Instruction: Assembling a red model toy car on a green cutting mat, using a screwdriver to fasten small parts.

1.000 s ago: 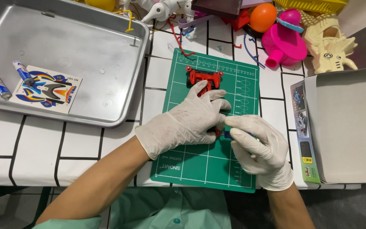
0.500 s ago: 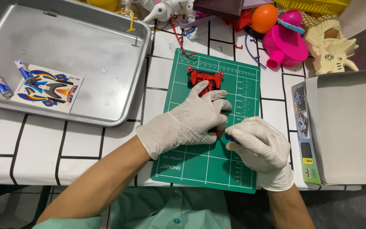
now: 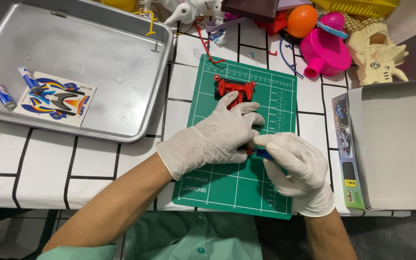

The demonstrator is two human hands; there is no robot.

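A red toy car chassis lies on a green cutting mat on the tiled table. My left hand, in a white glove, lies flat over the chassis's near end and holds it down. My right hand, also gloved, grips a small blue-handled tool. The tool's tip meets a small red part by my left fingertips. The middle of the chassis is hidden under my left hand.
A metal tray at the left holds a sticker sheet and two batteries. An open cardboard box stands at the right. Toys crowd the back edge: a pink piece, an orange ball, a cream dinosaur head.
My right hand has shifted slightly left and its fingers have turned around the blue tool. My left hand stays pressed on the chassis.
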